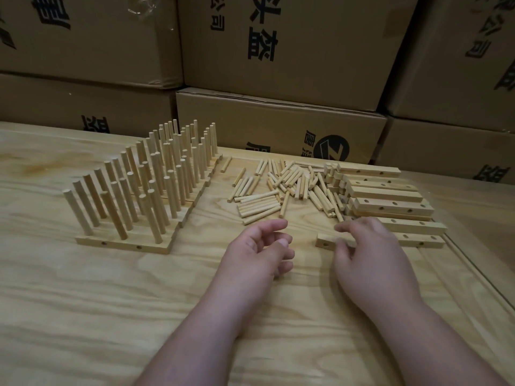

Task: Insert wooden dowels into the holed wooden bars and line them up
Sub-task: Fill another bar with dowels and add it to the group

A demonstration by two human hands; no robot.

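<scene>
Stacked cardboard boxes [278, 45] back a pale wooden surface [83, 302] where the right hand [370, 254] grips a holed bar [324, 242] beside loose dowels [267, 203], left hand [259, 252] relaxed and empty; a careless sweep could topple the finished row [145, 188].

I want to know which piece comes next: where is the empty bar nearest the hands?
In the head view, the empty bar lies right of centre on the table, under the right hand, just before the stacked bars.
</scene>
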